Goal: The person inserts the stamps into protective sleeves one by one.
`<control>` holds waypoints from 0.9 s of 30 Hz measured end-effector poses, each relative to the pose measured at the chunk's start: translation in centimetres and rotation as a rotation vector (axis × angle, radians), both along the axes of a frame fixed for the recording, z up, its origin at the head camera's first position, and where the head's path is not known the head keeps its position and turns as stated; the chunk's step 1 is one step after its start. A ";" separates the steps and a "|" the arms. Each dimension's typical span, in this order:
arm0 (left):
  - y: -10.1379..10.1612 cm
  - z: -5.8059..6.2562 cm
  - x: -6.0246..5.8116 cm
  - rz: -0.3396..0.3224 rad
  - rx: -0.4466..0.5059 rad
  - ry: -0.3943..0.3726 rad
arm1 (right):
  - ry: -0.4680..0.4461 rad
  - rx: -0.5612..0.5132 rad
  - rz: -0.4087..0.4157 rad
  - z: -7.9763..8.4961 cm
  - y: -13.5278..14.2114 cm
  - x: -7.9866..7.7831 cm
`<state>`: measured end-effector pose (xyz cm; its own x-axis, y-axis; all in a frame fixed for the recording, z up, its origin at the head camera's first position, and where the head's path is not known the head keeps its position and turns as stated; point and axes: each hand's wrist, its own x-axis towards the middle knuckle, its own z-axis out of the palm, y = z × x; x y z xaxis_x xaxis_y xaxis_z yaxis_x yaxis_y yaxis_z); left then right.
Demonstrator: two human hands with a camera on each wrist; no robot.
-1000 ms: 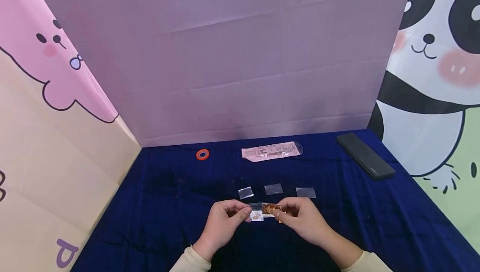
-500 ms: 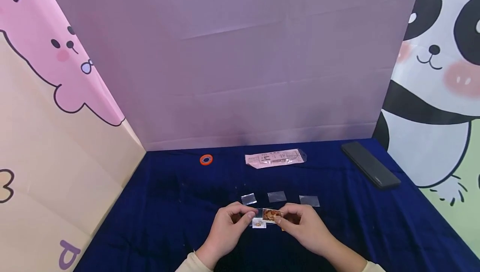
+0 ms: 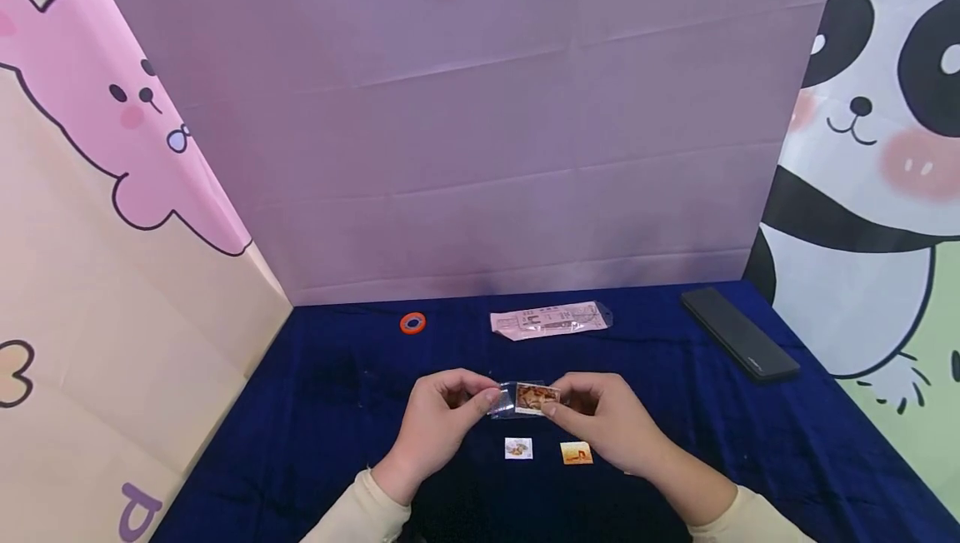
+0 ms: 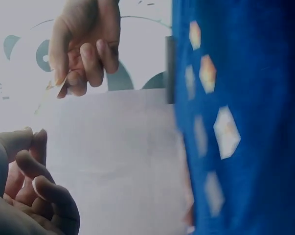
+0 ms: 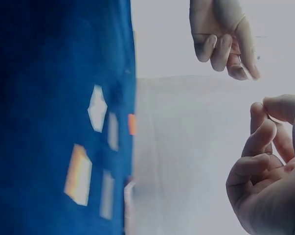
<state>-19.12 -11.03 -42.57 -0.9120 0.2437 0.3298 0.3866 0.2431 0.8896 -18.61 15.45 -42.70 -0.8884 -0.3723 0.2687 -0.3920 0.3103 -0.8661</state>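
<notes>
In the head view my left hand (image 3: 450, 414) pinches the left end of a small clear plastic sleeve (image 3: 506, 400) between thumb and forefinger. Facing it, my right hand (image 3: 611, 418) pinches a brown picture stamp (image 3: 534, 397) with a pale border, which overlaps the sleeve in this view. Both hands are held up above the cloth, as the wrist views show. Nearer the body lie a white stamp (image 3: 518, 448) and an orange-yellow stamp (image 3: 577, 453). Flat clear sleeves (image 4: 201, 135) on the cloth show in the wrist views; the hands hide them in the head view.
An orange tape ring (image 3: 412, 323) lies at the back of the dark blue cloth (image 3: 337, 435). Beside it is a pink package (image 3: 551, 321) with a clear end. A long black case (image 3: 740, 334) sits at the right. Printed fabric walls enclose the back and sides.
Both hands have moved away from the body and up with the sleeve and the brown stamp. The white and orange-yellow stamps are uncovered, while the row of sleeves behind is now hidden.
</notes>
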 end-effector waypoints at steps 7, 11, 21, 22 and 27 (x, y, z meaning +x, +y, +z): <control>0.0 3.5 -1.0 -0.017 0.014 0.133 | 0.133 -0.041 -0.041 3.2 0.0 -1.0; 0.1 4.9 -1.5 -0.030 0.052 0.178 | 0.173 -0.053 -0.072 4.6 -0.1 -1.1; 0.5 5.6 -2.5 -0.029 0.123 0.204 | 0.213 -0.111 -0.134 5.8 -0.5 -1.4; 0.5 5.5 -2.5 -0.028 0.128 0.206 | 0.216 -0.118 -0.134 5.8 -0.5 -1.5; 0.6 5.4 -2.4 -0.034 0.139 0.221 | 0.231 -0.132 -0.152 5.6 -0.4 -1.6</control>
<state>-21.51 -10.42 -37.13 -0.8060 0.2111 0.5529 0.5814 0.1078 0.8064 -20.20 15.10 -37.11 -0.8411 -0.1884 0.5070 -0.5407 0.2709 -0.7964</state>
